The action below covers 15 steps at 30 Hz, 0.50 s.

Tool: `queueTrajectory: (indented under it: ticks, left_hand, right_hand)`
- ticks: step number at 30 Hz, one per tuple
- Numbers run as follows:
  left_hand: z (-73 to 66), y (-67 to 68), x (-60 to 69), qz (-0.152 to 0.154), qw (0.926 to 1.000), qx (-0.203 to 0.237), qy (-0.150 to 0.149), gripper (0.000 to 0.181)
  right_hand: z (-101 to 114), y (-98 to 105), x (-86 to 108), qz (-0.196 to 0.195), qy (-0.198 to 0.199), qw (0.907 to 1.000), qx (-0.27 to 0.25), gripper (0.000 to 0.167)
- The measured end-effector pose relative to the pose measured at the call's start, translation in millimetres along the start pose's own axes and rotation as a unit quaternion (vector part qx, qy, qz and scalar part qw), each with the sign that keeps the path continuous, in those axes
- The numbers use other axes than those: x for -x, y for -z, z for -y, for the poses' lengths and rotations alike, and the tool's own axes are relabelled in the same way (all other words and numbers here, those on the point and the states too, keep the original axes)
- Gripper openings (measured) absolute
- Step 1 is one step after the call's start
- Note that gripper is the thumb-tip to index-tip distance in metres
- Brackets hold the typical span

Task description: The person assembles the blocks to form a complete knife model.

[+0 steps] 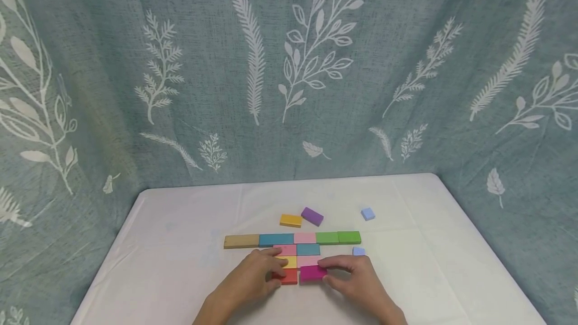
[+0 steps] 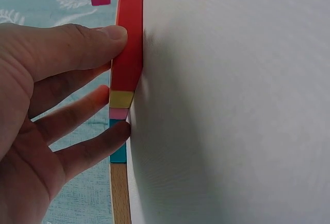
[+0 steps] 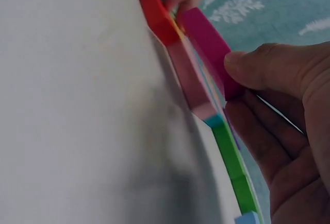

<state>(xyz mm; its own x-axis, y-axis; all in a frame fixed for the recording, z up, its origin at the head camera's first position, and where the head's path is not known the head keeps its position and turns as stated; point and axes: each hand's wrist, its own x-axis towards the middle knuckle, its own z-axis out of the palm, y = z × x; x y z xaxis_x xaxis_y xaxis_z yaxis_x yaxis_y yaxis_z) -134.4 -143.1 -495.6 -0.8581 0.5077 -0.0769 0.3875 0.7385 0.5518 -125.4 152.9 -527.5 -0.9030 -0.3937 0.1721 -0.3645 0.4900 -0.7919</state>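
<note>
In the head view, my right hand (image 1: 359,281) pinches a magenta block (image 1: 311,273) between thumb and fingers. The right wrist view shows this magenta block (image 3: 209,49) raised above a light pink block (image 3: 190,77). My left hand (image 1: 249,276) rests spread over the left side of the block arrangement. Its thumb touches the red block (image 2: 129,54), while its other fingers reach over the yellow block (image 1: 291,262) and the darker pink block (image 1: 285,250). A teal block (image 1: 308,249) lies beside the darker pink one. The left hand partly covers the red, yellow and darker pink blocks.
Behind these, a row joins a wooden block (image 1: 241,241), a long teal block (image 1: 276,239), a pink block (image 1: 304,237) and two green blocks (image 1: 349,237). Farther back lie loose yellow (image 1: 291,220) and purple (image 1: 312,216) blocks. Small blue blocks (image 1: 368,213) sit to the right.
</note>
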Motion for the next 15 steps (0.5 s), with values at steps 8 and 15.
queueTrajectory:
  ticks: [8,15]
  left_hand:
    - [-1.2,-1.2,-0.8,0.006,1.0000,-0.001,0.007,0.017]
    - [-1.4,-3.0,0.0,-0.001,0.9999,-0.011,0.007,0.016]
  right_hand:
    - [3,-15,-2.0,-0.006,0.030,0.9981,0.054,0.033]
    - [2,-20,-1.3,-0.010,0.047,0.9957,0.079,0.036]
